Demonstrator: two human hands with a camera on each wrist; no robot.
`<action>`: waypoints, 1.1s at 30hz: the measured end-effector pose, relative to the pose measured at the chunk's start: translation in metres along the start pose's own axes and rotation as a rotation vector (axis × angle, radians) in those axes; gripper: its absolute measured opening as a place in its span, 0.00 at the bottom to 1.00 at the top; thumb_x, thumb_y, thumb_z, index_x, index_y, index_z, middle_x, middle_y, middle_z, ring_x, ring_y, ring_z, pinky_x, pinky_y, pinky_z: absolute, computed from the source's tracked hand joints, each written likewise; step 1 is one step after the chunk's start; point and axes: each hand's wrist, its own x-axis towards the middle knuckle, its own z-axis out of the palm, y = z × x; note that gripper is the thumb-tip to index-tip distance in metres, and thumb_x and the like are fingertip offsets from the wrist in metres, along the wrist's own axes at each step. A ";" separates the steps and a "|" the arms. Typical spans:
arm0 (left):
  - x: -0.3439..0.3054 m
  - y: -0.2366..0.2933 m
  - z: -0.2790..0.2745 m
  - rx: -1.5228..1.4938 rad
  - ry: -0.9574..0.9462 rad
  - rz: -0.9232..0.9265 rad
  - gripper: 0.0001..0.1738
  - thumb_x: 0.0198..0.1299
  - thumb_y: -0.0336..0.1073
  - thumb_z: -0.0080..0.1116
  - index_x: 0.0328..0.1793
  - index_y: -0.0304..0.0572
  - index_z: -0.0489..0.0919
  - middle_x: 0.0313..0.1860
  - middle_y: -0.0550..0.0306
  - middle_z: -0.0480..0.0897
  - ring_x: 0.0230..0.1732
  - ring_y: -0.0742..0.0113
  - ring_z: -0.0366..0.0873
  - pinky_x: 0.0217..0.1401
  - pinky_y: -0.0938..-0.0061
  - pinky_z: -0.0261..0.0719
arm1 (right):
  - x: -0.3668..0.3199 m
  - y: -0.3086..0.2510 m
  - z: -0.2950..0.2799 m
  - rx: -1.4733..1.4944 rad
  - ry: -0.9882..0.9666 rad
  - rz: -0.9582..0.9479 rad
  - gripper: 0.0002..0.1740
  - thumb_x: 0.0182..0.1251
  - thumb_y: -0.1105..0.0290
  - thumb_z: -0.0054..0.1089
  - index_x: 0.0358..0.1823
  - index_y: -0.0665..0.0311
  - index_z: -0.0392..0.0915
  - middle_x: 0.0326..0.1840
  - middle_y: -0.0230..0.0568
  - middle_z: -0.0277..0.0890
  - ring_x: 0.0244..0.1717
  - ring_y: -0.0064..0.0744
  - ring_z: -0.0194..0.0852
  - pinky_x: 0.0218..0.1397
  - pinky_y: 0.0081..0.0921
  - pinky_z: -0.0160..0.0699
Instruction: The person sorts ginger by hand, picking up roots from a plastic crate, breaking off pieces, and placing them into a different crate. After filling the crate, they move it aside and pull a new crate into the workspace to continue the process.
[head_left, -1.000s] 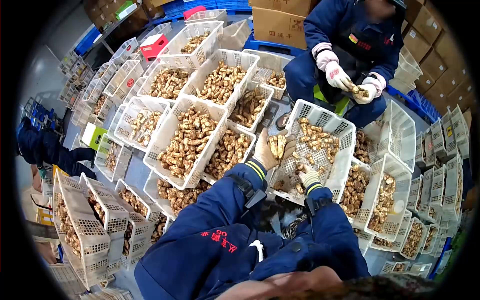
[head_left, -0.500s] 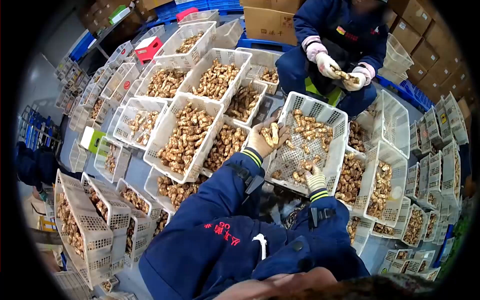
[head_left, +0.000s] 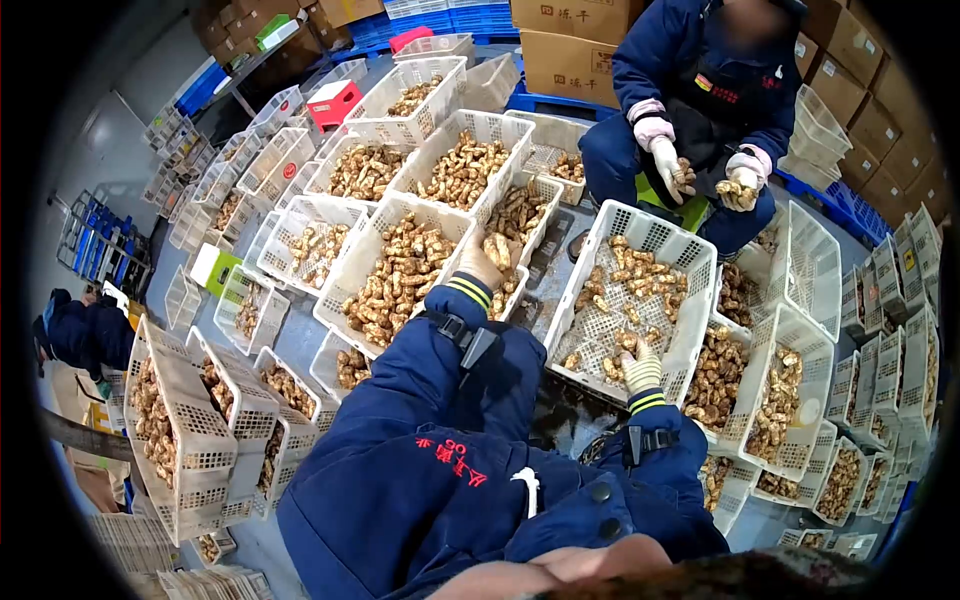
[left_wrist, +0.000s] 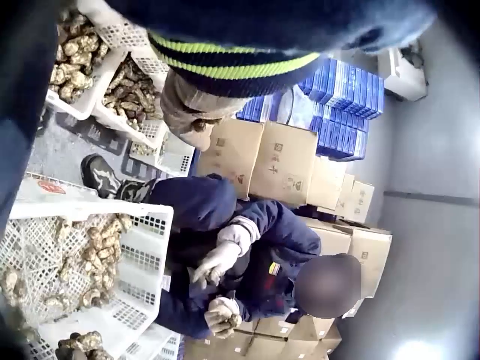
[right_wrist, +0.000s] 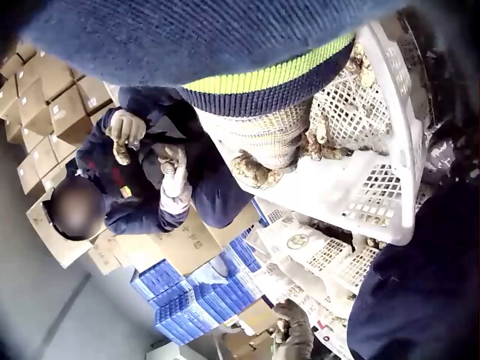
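Note:
My gloved left hand (head_left: 478, 268) holds a mushroom (head_left: 497, 250), pale with brown patches, over the full crates on the left. From the right wrist view, the left glove (right_wrist: 296, 337) shows at the bottom with mushrooms in its fingers. In front of me a white perforated crate (head_left: 570, 345) has loose mushrooms (head_left: 648, 272) spread on its floor. My right hand (head_left: 642, 372), in a knitted glove, reaches over its near edge and grips a mushroom (head_left: 627, 342). Close up, that mushroom (right_wrist: 253, 171) sits at the right fingertips.
A mushroom-filled crate (head_left: 470, 225) stands left of mine, among several others. More crates (head_left: 790, 375) stand on the right. Opposite sits a person (head_left: 700, 100) in gloves, handling mushrooms. Cardboard boxes (head_left: 570, 70) stack behind. Another person (head_left: 85, 335) bends at the far left.
My left hand has moved left with its mushroom, from the near crate's edge to the filled crates. My right hand stays low in the crate. The person opposite has parted their hands.

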 end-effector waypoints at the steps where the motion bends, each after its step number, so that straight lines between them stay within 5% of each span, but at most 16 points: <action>1: -0.009 -0.001 0.001 0.023 0.031 -0.008 0.25 0.67 0.54 0.44 0.47 0.36 0.74 0.42 0.48 0.80 0.44 0.49 0.78 0.49 0.52 0.80 | 0.001 0.002 0.000 0.018 -0.008 -0.004 0.24 0.57 0.69 0.59 0.57 0.62 0.74 0.42 0.56 0.80 0.45 0.51 0.79 0.51 0.35 0.75; 6: 0.007 -0.010 -0.055 0.135 0.156 0.060 0.18 0.64 0.53 0.49 0.44 0.47 0.75 0.40 0.53 0.80 0.40 0.56 0.79 0.39 0.62 0.83 | 0.003 0.016 0.008 0.067 -0.015 -0.044 0.24 0.56 0.68 0.61 0.57 0.60 0.74 0.40 0.56 0.80 0.43 0.51 0.79 0.49 0.37 0.76; 8: 0.031 0.000 -0.078 0.003 0.204 -0.011 0.19 0.63 0.56 0.49 0.42 0.51 0.74 0.30 0.59 0.78 0.32 0.60 0.78 0.33 0.59 0.82 | 0.002 0.011 0.005 0.038 -0.034 0.024 0.23 0.56 0.66 0.61 0.55 0.60 0.75 0.41 0.57 0.80 0.43 0.52 0.79 0.49 0.39 0.76; 10: 0.038 0.020 -0.059 0.185 0.151 0.119 0.21 0.63 0.56 0.48 0.46 0.49 0.73 0.26 0.62 0.77 0.30 0.62 0.76 0.34 0.64 0.81 | 0.000 -0.008 -0.006 -0.036 -0.124 0.126 0.24 0.56 0.62 0.61 0.56 0.60 0.75 0.43 0.58 0.80 0.45 0.53 0.79 0.50 0.39 0.76; 12: -0.015 0.040 0.029 0.187 0.186 0.167 0.23 0.61 0.58 0.50 0.46 0.46 0.72 0.26 0.57 0.77 0.32 0.60 0.74 0.49 0.62 0.75 | 0.003 0.007 0.003 -0.070 -0.068 0.049 0.25 0.58 0.61 0.60 0.57 0.62 0.75 0.46 0.55 0.80 0.47 0.50 0.79 0.53 0.37 0.75; 15: 0.036 0.087 0.018 0.323 0.023 0.353 0.36 0.61 0.53 0.55 0.68 0.40 0.59 0.58 0.39 0.67 0.58 0.48 0.67 0.62 0.58 0.71 | 0.001 0.004 0.002 0.048 -0.060 0.049 0.23 0.58 0.64 0.61 0.56 0.63 0.75 0.45 0.54 0.80 0.46 0.48 0.80 0.52 0.36 0.76; 16: 0.033 0.082 0.020 0.405 0.032 0.391 0.37 0.60 0.56 0.55 0.67 0.41 0.58 0.59 0.38 0.67 0.60 0.47 0.66 0.61 0.55 0.73 | 0.003 0.007 0.004 0.058 -0.048 0.039 0.23 0.58 0.65 0.61 0.56 0.62 0.75 0.44 0.54 0.80 0.45 0.48 0.80 0.52 0.36 0.76; 18: 0.005 0.059 0.034 0.252 0.135 0.221 0.29 0.63 0.55 0.52 0.58 0.39 0.66 0.57 0.37 0.69 0.59 0.43 0.69 0.58 0.47 0.78 | 0.011 0.035 0.026 0.250 -0.006 0.101 0.21 0.62 0.63 0.61 0.55 0.64 0.75 0.42 0.44 0.81 0.42 0.35 0.81 0.46 0.32 0.79; 20: -0.004 0.022 0.016 0.270 -0.029 0.051 0.22 0.63 0.52 0.53 0.47 0.39 0.72 0.53 0.38 0.72 0.56 0.43 0.73 0.55 0.50 0.80 | 0.008 0.006 0.012 0.877 -0.128 0.327 0.20 0.63 0.62 0.61 0.52 0.67 0.74 0.41 0.40 0.80 0.41 0.35 0.80 0.45 0.31 0.81; 22: -0.007 -0.024 -0.003 0.321 -0.248 -0.097 0.20 0.63 0.51 0.53 0.42 0.40 0.75 0.50 0.41 0.75 0.52 0.43 0.76 0.56 0.53 0.80 | 0.009 0.019 0.020 1.144 -0.167 0.372 0.23 0.61 0.62 0.63 0.53 0.66 0.69 0.44 0.39 0.76 0.41 0.36 0.78 0.44 0.35 0.82; 24: -0.036 -0.080 0.007 0.448 -0.267 -0.178 0.23 0.60 0.51 0.56 0.49 0.38 0.75 0.53 0.43 0.76 0.56 0.47 0.75 0.58 0.55 0.78 | 0.006 0.004 0.011 1.200 -0.176 0.430 0.24 0.61 0.62 0.64 0.54 0.66 0.68 0.47 0.40 0.75 0.42 0.35 0.77 0.43 0.35 0.82; 26: -0.036 -0.122 0.000 0.477 -0.253 -0.320 0.32 0.58 0.53 0.58 0.62 0.39 0.70 0.61 0.43 0.72 0.64 0.48 0.69 0.63 0.53 0.73 | 0.005 0.002 0.008 1.173 -0.204 0.354 0.19 0.61 0.59 0.64 0.48 0.62 0.73 0.40 0.38 0.77 0.40 0.30 0.76 0.40 0.31 0.80; 28: -0.048 -0.153 0.002 0.512 -0.251 -0.369 0.41 0.56 0.55 0.60 0.71 0.43 0.63 0.70 0.43 0.62 0.71 0.47 0.59 0.67 0.52 0.68 | 0.006 0.003 0.007 0.859 -0.147 0.253 0.22 0.63 0.61 0.62 0.52 0.70 0.72 0.38 0.38 0.77 0.38 0.27 0.74 0.43 0.25 0.76; 29: -0.056 -0.168 0.006 0.488 -0.187 -0.405 0.40 0.57 0.58 0.58 0.71 0.47 0.63 0.71 0.46 0.61 0.70 0.50 0.59 0.66 0.50 0.67 | 0.005 0.000 0.007 0.544 -0.029 0.046 0.24 0.63 0.59 0.61 0.54 0.70 0.74 0.40 0.41 0.79 0.39 0.28 0.75 0.45 0.26 0.74; 33: -0.052 -0.195 -0.011 0.418 -0.142 -0.478 0.32 0.56 0.62 0.60 0.59 0.51 0.71 0.61 0.46 0.72 0.64 0.48 0.70 0.62 0.45 0.72 | 0.005 0.008 0.011 0.268 0.017 -0.055 0.24 0.67 0.54 0.55 0.54 0.67 0.75 0.43 0.52 0.79 0.42 0.42 0.79 0.51 0.34 0.73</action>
